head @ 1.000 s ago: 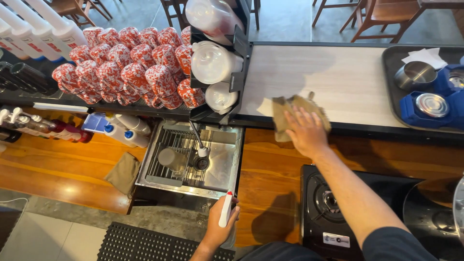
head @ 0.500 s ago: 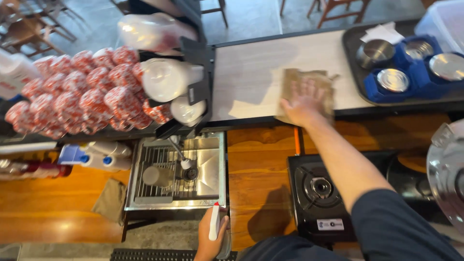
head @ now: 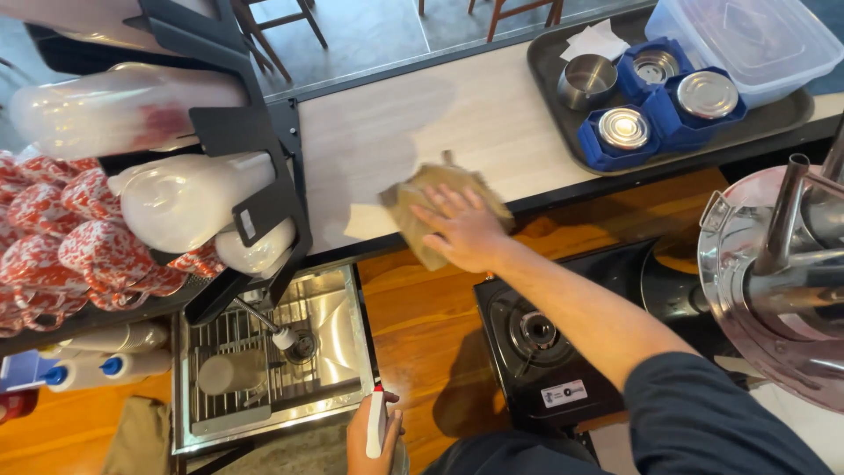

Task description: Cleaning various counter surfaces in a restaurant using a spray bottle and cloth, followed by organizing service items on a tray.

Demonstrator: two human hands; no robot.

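The right hand [head: 462, 230] lay flat, fingers spread, on one brown cloth [head: 440, 198] at the worktop's [head: 396, 132] near edge, while the left hand [head: 369, 435] gripped one white spray bottle [head: 376, 424] beside the sink [head: 338, 339], three blue holders [head: 655, 105] sitting on one tray [head: 549, 88].

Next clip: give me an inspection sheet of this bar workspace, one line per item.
Surface: pale counter, damp-looking patch near the cloth.
Job's things: brown cloth flat under right hand; white spray bottle in left hand.
Clutter: dark tray with metal cups in blue holders, clear tub.
Hands: right pressed on the cloth, left closed around the bottle.
Cables: nothing seen.
Surroundings: cup dispenser rack, rinse sink, gas burner.
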